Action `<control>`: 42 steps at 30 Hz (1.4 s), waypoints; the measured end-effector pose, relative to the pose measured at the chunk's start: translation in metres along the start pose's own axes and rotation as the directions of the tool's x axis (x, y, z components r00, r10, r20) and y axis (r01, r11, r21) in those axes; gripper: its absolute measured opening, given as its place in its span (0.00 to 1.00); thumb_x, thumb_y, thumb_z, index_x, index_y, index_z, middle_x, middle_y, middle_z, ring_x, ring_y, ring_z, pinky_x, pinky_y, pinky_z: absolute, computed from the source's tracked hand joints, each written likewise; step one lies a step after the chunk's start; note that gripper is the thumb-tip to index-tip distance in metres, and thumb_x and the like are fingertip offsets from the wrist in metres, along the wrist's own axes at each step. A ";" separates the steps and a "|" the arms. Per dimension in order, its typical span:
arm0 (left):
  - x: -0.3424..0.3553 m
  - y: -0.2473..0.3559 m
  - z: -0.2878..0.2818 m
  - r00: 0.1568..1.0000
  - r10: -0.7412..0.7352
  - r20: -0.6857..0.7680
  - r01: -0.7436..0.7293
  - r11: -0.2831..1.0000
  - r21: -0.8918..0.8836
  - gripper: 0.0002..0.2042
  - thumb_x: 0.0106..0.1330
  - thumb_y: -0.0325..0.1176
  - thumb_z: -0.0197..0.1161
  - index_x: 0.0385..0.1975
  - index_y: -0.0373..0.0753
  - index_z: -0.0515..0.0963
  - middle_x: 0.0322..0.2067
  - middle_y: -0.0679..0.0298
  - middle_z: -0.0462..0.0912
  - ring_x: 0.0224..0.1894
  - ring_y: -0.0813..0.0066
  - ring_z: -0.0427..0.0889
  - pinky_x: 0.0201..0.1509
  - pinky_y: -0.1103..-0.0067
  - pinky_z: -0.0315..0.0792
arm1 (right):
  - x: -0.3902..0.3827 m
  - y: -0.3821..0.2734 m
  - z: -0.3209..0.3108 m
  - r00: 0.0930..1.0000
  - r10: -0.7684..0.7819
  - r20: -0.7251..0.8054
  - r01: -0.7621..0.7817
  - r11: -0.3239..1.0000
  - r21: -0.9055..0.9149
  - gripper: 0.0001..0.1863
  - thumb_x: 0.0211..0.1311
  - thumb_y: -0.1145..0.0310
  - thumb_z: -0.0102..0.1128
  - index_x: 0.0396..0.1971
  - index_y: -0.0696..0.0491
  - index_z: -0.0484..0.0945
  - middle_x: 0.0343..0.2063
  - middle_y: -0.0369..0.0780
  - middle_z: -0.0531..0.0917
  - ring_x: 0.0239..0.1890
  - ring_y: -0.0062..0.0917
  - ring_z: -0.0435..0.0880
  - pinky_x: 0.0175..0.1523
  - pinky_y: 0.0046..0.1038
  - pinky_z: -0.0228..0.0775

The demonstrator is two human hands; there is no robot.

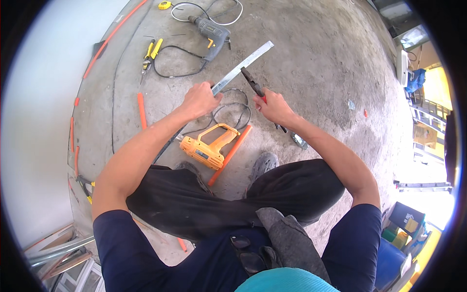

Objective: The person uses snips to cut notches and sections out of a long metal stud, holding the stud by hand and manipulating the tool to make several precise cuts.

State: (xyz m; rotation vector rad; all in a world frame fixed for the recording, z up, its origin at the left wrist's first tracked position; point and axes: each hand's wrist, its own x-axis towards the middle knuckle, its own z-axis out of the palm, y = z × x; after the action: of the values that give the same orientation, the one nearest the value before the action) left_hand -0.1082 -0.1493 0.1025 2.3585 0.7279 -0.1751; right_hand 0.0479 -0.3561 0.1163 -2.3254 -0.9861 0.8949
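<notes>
My left hand (200, 101) is closed around a long, flat silver metal strip (247, 62), which slants up and to the right. In my closed right hand (275, 106) is a pair of pliers (253, 82) with dark jaws and red on the handles. The jaws point up beside the strip's right edge; I cannot tell if they touch it. Below my hands, a yellow-orange heat gun (206, 148) lies on the floor, with a dark cable looping above it. An orange tube (230, 155) lies along its right side.
A grey corded drill (212, 38), yellow-handled pliers (153, 52) and a yellow tape measure (164, 5) lie farther off on the concrete floor. Another orange tube (141, 111) lies left of my hands. Along the left runs a white wall (44, 112). A blue bin (389, 263) stands at lower right.
</notes>
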 end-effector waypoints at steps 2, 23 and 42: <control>0.000 0.000 -0.001 1.000 0.008 0.006 -0.008 1.000 -0.015 0.19 0.63 0.45 0.64 0.38 0.31 0.80 0.30 0.41 0.84 0.40 0.39 0.84 0.46 0.57 0.76 | 0.000 -0.002 0.000 1.000 0.001 -0.003 -0.001 1.000 0.005 0.20 0.71 0.59 0.57 0.44 0.65 0.76 0.32 0.59 0.85 0.40 0.56 0.85 0.46 0.48 0.76; 0.001 0.001 -0.003 1.000 -0.017 0.008 0.017 0.999 -0.032 0.21 0.62 0.47 0.65 0.39 0.32 0.81 0.32 0.42 0.85 0.42 0.39 0.83 0.47 0.57 0.77 | -0.001 -0.007 -0.004 1.000 -0.009 -0.017 0.009 0.999 -0.031 0.22 0.62 0.54 0.68 0.35 0.61 0.76 0.29 0.55 0.85 0.36 0.49 0.86 0.43 0.45 0.76; 0.003 0.001 -0.002 1.000 -0.021 -0.014 0.021 1.000 0.001 0.20 0.62 0.47 0.65 0.39 0.32 0.80 0.30 0.42 0.84 0.41 0.39 0.84 0.46 0.57 0.77 | -0.004 -0.020 0.002 0.998 0.064 -0.023 -0.065 0.997 -0.051 0.25 0.64 0.51 0.66 0.36 0.62 0.77 0.30 0.55 0.85 0.37 0.51 0.86 0.46 0.47 0.76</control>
State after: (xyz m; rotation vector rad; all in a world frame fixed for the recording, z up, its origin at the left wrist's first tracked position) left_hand -0.1055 -0.1475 0.1044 2.3562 0.7603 -0.1684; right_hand 0.0350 -0.3460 0.1287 -2.4173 -0.9408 0.8773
